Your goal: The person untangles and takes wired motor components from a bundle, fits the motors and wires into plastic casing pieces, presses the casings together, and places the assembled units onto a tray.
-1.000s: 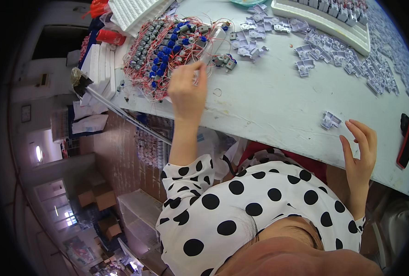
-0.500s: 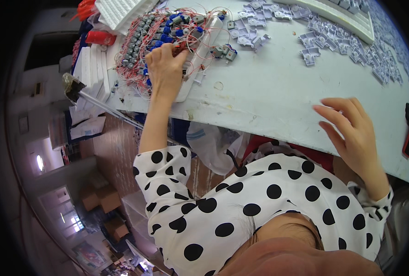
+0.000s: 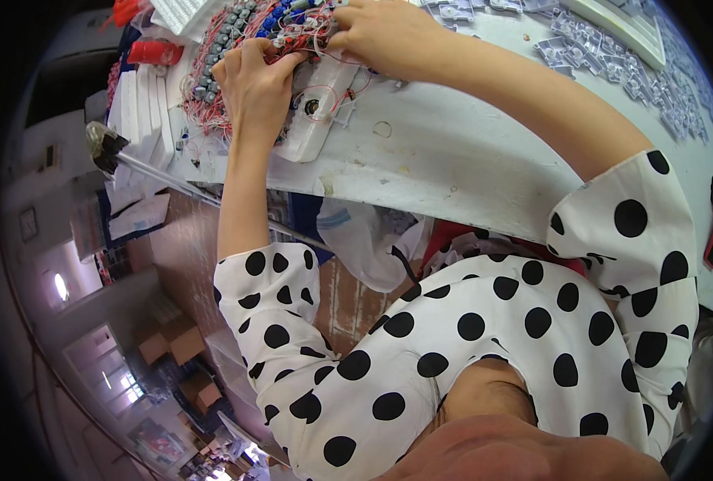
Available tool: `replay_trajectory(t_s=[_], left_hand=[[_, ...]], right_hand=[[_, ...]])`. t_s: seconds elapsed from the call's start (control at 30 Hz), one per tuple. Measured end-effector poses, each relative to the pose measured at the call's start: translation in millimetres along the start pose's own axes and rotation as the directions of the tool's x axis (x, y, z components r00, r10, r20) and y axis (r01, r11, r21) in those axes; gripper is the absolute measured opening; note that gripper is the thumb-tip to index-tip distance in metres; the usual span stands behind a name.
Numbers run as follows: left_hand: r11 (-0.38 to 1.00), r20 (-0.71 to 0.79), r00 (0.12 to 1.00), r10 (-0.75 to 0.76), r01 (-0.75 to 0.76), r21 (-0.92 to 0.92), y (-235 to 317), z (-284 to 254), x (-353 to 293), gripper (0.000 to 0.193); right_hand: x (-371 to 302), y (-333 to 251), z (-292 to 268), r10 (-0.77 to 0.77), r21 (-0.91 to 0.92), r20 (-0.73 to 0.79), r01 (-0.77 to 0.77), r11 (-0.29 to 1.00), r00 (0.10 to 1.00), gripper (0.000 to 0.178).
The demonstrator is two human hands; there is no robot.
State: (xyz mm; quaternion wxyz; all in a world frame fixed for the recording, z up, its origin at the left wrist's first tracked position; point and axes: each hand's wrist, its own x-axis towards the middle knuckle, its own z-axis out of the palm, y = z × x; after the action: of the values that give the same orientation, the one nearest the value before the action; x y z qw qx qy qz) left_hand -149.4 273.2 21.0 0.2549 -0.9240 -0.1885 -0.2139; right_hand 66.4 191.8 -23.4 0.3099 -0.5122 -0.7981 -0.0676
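Observation:
My left hand is at the near side of a pile of small grey motors with red and white wires. Its fingers curl down among the wires, thumb pointing right. My right hand reaches across to the pile's right side, with its fingers bent close together over the wires. What either hand pinches is hidden in the tangle. Blue-ended motors lie in a row beyond my left hand. Under the pile's right side runs a white foam tray, with a small dark ring on it.
Pale lavender plastic housings cover the table's far right, near a white tray. At left are a red cylinder, stacked white foam strips and a metal pole beside the table edge.
My right hand has moved from over the table's right side, up and left to the motor pile. My left hand stays at the pile. The view has shifted slightly.

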Motion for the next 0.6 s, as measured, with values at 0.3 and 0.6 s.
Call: replay_trajectory(t_s=[0.3,0.6], left_hand=[[0.970,0.071,0.972,0.226,-0.231,0.080,-3,0,-4,0.006],[0.989,0.109,0.984,0.140,-0.135,-0.060,10,-13,2,0.014]], right_hand=[[22,17,10,-0.089,-0.114,-0.147,0.072,0.991,0.985,0.011],[38,18,11,-0.132,-0.137,-0.203,0.105,0.985,0.970,0.013]])
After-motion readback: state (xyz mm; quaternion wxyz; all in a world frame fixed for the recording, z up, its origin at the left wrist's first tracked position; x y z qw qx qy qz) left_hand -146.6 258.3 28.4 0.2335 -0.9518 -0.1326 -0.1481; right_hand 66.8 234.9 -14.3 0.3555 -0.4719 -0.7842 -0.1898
